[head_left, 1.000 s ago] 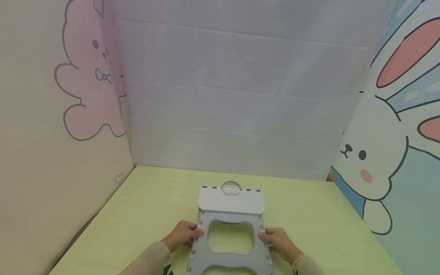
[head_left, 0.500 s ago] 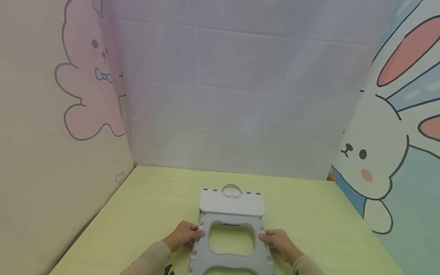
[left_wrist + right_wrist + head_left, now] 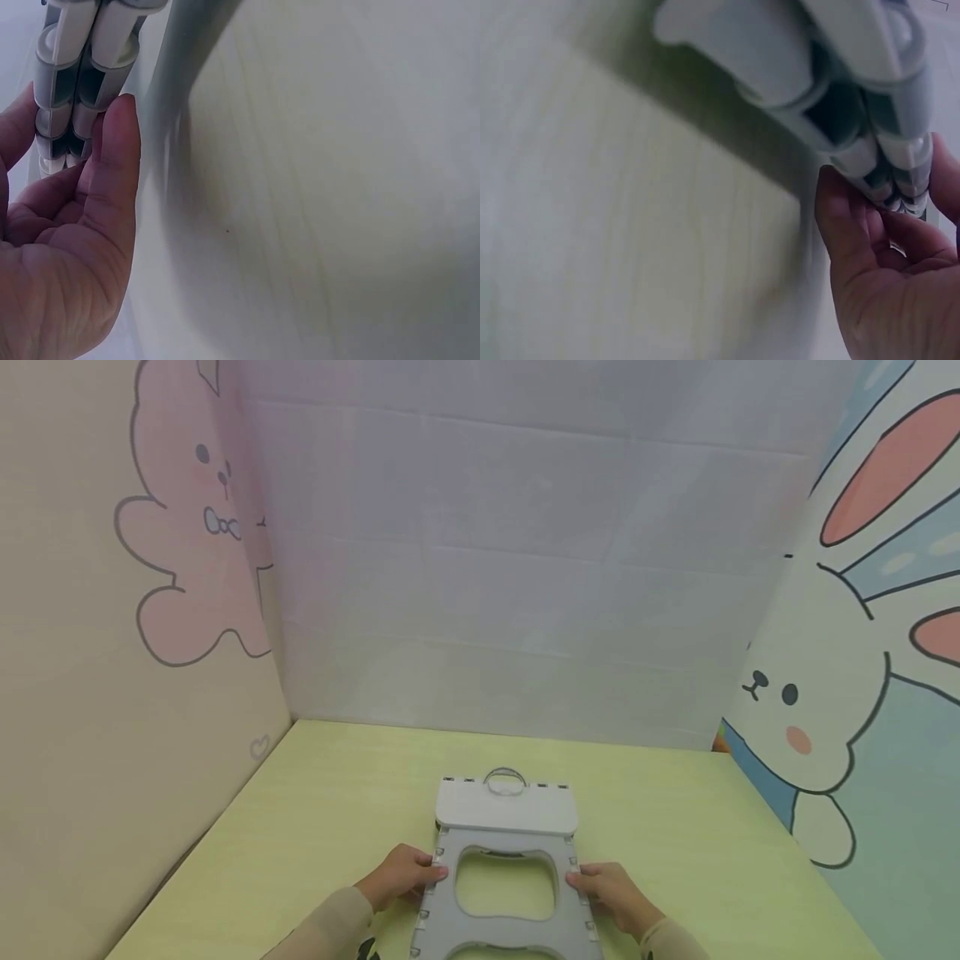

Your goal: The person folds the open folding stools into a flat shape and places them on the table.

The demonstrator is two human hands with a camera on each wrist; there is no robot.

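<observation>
A folding step stool (image 3: 504,931), folded flat, lies between my two hands in the head view. It has grey panels with large cut-outs, a white end section (image 3: 506,810) and a small carrying handle (image 3: 506,782) at the far end. My left hand (image 3: 401,872) grips its left edge, thumb on top. On the opposite edge, my right hand (image 3: 611,892) holds it the same way. Both wrist views show fingers curled under the hinged edge, with the stool raised over the table and casting a shadow. The near end of the stool is cut off by the frame.
The pale yellow table (image 3: 337,793) extends around the stool. A plain white backdrop (image 3: 510,568) closes off the far side. A left wall (image 3: 97,760) and a right wall (image 3: 900,777) with cartoon animals flank the table.
The stool's far end with the handle has come slightly lower and nearer in the head view. Both hands keep their hold in almost the same place.
</observation>
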